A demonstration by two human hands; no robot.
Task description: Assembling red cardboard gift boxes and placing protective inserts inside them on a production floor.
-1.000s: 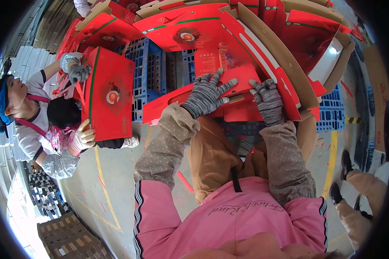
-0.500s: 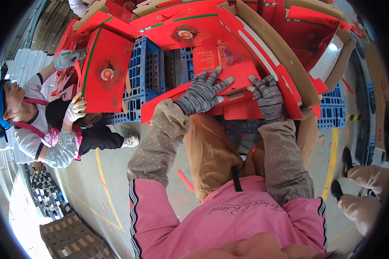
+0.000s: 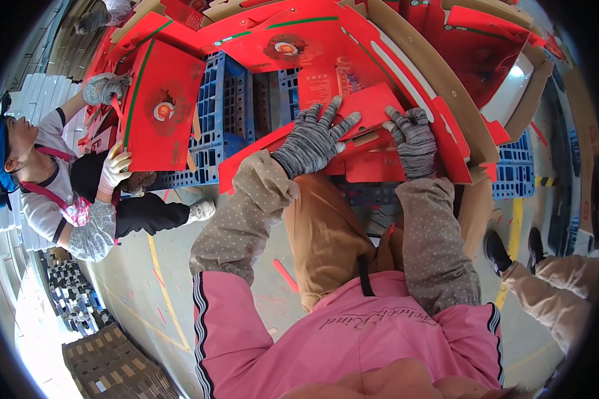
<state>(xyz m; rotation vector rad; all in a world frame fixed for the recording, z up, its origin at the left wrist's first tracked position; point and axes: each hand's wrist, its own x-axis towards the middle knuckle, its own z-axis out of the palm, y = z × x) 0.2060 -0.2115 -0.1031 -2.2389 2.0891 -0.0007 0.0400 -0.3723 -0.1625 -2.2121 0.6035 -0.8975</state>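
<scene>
Red box (image 3: 451, 146) is noted before the knees, judged part-formed, side raised but flap (image 3: 377, 100) not fully seated, this being covered by the spread-fingered left hand (image 3: 316, 141) and touched by the right hand (image 3: 412, 141), grip unclear.

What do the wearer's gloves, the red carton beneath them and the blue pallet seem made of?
Gloves: seemingly knitted yarn, matte; fine ribbing and mottled grey strands show, fibre unclear.
Red carton: probably cardboard with a smooth printed face; creased flaps suggest it.
Blue pallet: likely moulded plastic, fairly matte; uniform colour and open grid suggest it.
</scene>
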